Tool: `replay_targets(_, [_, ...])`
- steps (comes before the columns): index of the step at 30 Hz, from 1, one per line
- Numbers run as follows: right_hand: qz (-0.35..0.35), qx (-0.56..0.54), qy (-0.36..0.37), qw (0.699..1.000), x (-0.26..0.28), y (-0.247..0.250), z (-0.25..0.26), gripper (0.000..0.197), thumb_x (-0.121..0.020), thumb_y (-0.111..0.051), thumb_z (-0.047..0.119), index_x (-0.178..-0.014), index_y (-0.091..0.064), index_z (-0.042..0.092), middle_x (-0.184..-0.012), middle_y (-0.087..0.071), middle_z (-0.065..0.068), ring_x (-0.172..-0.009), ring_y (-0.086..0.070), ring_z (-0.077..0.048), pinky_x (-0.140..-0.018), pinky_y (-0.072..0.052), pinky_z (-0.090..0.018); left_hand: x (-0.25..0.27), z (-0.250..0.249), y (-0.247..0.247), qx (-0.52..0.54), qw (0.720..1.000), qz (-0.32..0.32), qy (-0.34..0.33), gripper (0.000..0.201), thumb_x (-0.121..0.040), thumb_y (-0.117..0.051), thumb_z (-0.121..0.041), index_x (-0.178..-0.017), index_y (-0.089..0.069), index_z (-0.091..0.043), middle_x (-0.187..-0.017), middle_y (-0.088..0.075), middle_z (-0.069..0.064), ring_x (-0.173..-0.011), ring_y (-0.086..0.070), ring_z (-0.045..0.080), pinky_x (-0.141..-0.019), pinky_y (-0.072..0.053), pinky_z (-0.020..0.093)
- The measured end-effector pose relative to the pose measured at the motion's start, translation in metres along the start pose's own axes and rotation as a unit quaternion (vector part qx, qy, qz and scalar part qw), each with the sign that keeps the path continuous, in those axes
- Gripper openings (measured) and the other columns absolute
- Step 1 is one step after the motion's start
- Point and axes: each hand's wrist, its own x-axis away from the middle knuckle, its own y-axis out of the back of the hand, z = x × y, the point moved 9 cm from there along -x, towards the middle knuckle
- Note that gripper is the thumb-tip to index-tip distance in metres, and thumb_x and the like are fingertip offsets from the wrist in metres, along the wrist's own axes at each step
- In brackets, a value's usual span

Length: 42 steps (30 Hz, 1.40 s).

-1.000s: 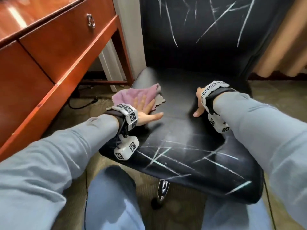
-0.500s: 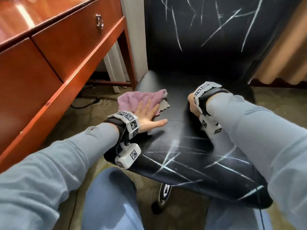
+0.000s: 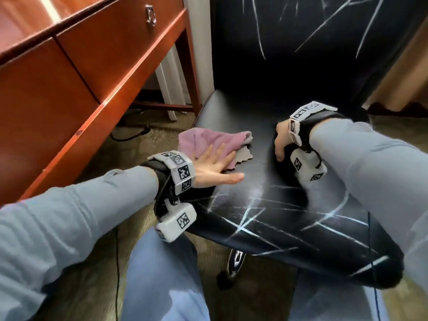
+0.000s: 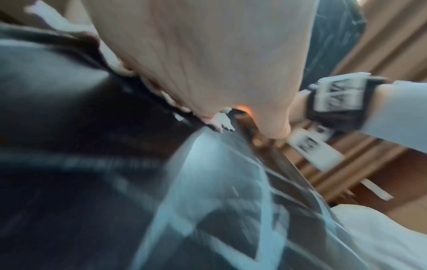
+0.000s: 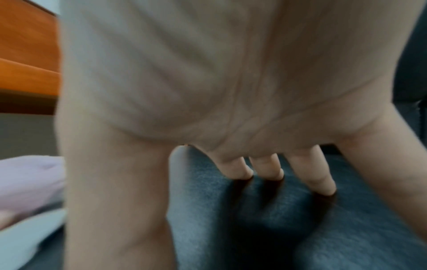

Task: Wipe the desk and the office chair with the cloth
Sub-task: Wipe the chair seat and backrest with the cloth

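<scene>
1. Here, the pink cloth point(image 3: 209, 141) is seen lying on the front left part of the seat of the black office chair point(image 3: 289, 205), close to the seat's left edge, with a grey scalloped corner showing beside it.
2. The left hand point(image 3: 214, 166) is laid flat on the cloth's near edge, palm down; its fingers point(image 3: 222, 149) are held straight and slightly spread over the fabric, while the thumb is stretched out to the right and rests on the bare seat.
3. The right hand point(image 3: 281, 141) is set on the seat further back and to the right, well apart from the cloth; in the right wrist view its fingers point(image 5: 268, 168) are shown straight and spread, with only the tips pressed onto the leather and nothing held.
4. White scratch-like streaks are seen across the chair's seat and backrest.
5. The wooden desk point(image 3: 69, 72) is placed to the left of the chair, with a drawer fitted with a metal ring pull point(image 3: 151, 15); neither hand touches the desk.
6. A marker-covered wrist band point(image 3: 177, 169) is worn on each wrist, over grey sleeves point(image 3: 81, 218).
7. A dark cable point(image 3: 132, 135) is seen lying on the carpet under the desk.
8. The left wrist view is heavily blurred, so only the palm, the seat and the other wrist can be made out in it.
</scene>
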Motion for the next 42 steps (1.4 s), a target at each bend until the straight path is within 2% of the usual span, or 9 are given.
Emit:
replay_targets(6, [-0.031, 0.025, -0.010, 0.999, -0.006, 0.002, -0.005, 0.063, -0.054, -0.083, 0.066, -0.078, -0.068, 0.010, -0.064, -0.069, -0.002, -0.078, -0.069, -0.023, -0.083, -0.058, -0.033, -0.009, -0.006, 0.025, 0.003, 1.000, 0.008, 0.025, 0.077, -0.098, -0.024, -0.067, -0.158, 0.009, -0.032, -0.162, 0.028, -0.008, -0.145, 0.028, 0.007, -0.120, 0.020, 0.039])
replay_targets(10, [-0.072, 0.045, 0.017, 0.996, 0.006, 0.005, 0.002, 0.043, -0.076, -0.076, 0.054, -0.061, -0.067, 0.015, -0.048, -0.055, 0.007, -0.044, -0.051, -0.007, -0.035, -0.038, -0.009, -0.037, -0.004, 0.034, 0.007, 0.996, -0.021, 0.089, 0.098, -0.080, -0.029, -0.088, -0.157, 0.005, -0.037, -0.162, 0.027, -0.001, -0.147, 0.030, 0.021, -0.120, 0.018, 0.045])
replay_targets(13, [-0.056, 0.035, 0.005, 0.998, -0.005, 0.000, 0.003, 0.062, -0.066, -0.078, 0.066, -0.033, -0.063, 0.016, -0.039, -0.058, 0.007, -0.058, -0.063, -0.014, -0.068, -0.057, -0.020, -0.008, -0.016, 0.012, 0.018, 0.997, 0.034, 0.064, 0.103, -0.071, -0.023, -0.097, -0.154, 0.010, -0.046, -0.161, 0.030, -0.007, -0.147, 0.031, 0.020, -0.119, 0.017, 0.051])
replay_targets(15, [-0.062, 0.022, 0.005, 0.998, -0.008, 0.002, 0.002, 0.064, -0.051, -0.077, 0.076, -0.060, -0.074, 0.013, -0.062, -0.071, -0.001, -0.073, -0.070, -0.022, -0.079, -0.060, -0.035, 0.023, -0.031, -0.013, -0.028, 0.996, 0.079, 0.027, 0.098, -0.068, -0.017, -0.100, -0.148, 0.016, -0.055, -0.156, 0.036, -0.016, -0.144, 0.036, 0.015, -0.116, 0.019, 0.055])
replay_targets(19, [-0.077, 0.024, 0.028, 0.996, -0.010, -0.004, -0.008, 0.086, -0.055, -0.077, 0.074, -0.113, -0.069, 0.011, -0.106, -0.072, -0.009, -0.095, -0.070, -0.029, -0.061, -0.051, -0.026, 0.044, -0.045, -0.021, -0.026, 0.994, 0.106, 0.025, 0.076, -0.088, -0.022, -0.080, -0.150, 0.013, -0.054, -0.156, 0.033, -0.020, -0.143, 0.033, 0.009, -0.114, 0.019, 0.047])
replay_targets(23, [-0.107, 0.021, 0.019, 0.994, -0.008, -0.004, -0.012, 0.090, -0.055, -0.078, 0.074, -0.119, -0.065, 0.011, -0.110, -0.071, -0.009, -0.099, -0.068, -0.029, -0.076, -0.050, -0.033, 0.002, -0.051, 0.013, 0.031, 0.995, 0.059, 0.070, 0.072, -0.094, -0.024, -0.075, -0.156, 0.001, -0.047, -0.163, 0.020, -0.013, -0.149, 0.023, 0.014, -0.114, 0.017, 0.036])
replay_targets(29, [-0.085, -0.025, 0.018, 0.996, -0.015, -0.005, -0.022, 0.080, -0.074, -0.083, 0.037, -0.140, -0.047, 0.008, -0.138, -0.052, -0.019, -0.126, -0.050, -0.036, -0.102, -0.041, -0.041, 0.021, -0.086, -0.022, -0.093, 0.993, 0.068, 0.010, 0.090, -0.081, -0.017, -0.089, -0.154, 0.011, -0.046, -0.159, 0.032, -0.012, -0.147, 0.030, 0.019, -0.118, 0.012, 0.060])
replay_targets(35, [-0.113, 0.050, 0.037, 0.992, -0.018, -0.002, -0.022, 0.120, -0.046, -0.074, 0.074, -0.146, -0.039, 0.018, -0.122, -0.063, -0.007, -0.107, -0.063, -0.030, -0.092, -0.052, -0.038, 0.012, -0.077, -0.012, -0.097, 0.994, 0.053, -0.018, 0.076, -0.090, -0.015, -0.079, -0.155, 0.007, -0.047, -0.162, 0.023, -0.016, -0.150, 0.022, 0.014, -0.120, 0.012, 0.053])
replay_targets(42, [-0.081, -0.039, 0.035, 0.995, -0.013, -0.009, -0.030, 0.065, -0.083, -0.077, 0.014, -0.140, -0.047, 0.002, -0.136, -0.051, -0.018, -0.127, -0.049, -0.035, -0.083, -0.041, -0.027, 0.003, -0.100, -0.015, -0.071, 0.996, 0.062, 0.001, 0.087, -0.086, -0.022, -0.085, -0.155, 0.010, -0.043, -0.159, 0.031, -0.011, -0.148, 0.028, 0.016, -0.118, 0.015, 0.057])
